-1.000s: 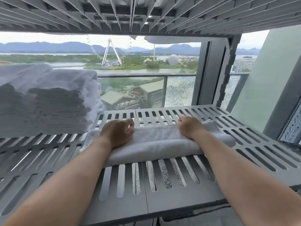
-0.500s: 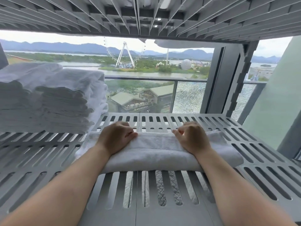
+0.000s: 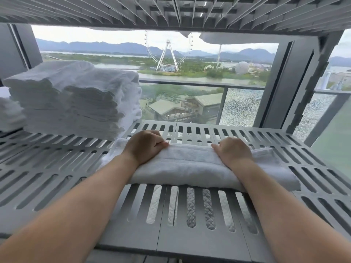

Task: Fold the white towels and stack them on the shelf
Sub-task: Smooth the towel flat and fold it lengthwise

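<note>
I am holding a folded towel (image 3: 190,166) down on the slatted shelf (image 3: 57,168) with both hands.
My left hand (image 3: 145,147) and right hand (image 3: 234,151) are lying on top of it, well apart, fingers curling over its far edge and gripping it. The towel is lying flat mid-shelf, near the tall stack of towels (image 3: 76,99) on my left.
</note>
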`<state>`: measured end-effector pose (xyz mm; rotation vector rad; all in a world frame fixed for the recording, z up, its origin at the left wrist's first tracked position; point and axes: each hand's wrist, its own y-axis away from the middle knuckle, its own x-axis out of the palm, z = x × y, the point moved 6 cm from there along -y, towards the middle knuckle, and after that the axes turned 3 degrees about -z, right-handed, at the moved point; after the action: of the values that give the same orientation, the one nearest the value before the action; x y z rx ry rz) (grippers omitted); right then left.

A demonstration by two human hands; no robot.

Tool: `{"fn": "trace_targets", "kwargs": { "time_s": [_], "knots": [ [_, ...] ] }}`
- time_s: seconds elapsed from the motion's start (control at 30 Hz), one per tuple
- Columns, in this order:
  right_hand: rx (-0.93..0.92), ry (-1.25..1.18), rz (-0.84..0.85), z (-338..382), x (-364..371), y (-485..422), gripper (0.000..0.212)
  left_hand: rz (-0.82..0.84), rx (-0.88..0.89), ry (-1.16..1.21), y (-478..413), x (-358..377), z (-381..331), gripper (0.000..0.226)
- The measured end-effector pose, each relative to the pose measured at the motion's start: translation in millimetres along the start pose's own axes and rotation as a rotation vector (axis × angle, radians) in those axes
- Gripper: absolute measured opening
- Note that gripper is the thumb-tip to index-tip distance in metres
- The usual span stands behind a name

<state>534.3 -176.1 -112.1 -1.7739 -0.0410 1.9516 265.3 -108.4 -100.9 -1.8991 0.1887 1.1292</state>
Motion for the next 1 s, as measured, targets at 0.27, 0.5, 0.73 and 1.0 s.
{"fn": "trace_targets", "kwargs": {
  "time_s": [0.27,0.5,0.73,1.0],
  "knots": [
    [0.057,0.024,-0.151,-3.9,-0.4,-2.8,0.044,0.082,-0.159,0.019,-3.0,4.5,8.9,0.018],
    [0.014,0.053,-0.155,-3.9,-0.2,-1.1,0.038,0.076,-0.113,0.031,-4.5,8.0,10.7,0.015],
    [0.008,0.088,-0.092,-0.8,-0.6,0.3,0.042,0.105,-0.09,-0.096,-10.0,11.2,10.0,0.03],
    [0.14,0.004,-0.215,-51.9,-44.3,5.1,0.05,0.023,0.01,-0.181,-45.6,0.7,-40.3,0.025]
  ]
}}
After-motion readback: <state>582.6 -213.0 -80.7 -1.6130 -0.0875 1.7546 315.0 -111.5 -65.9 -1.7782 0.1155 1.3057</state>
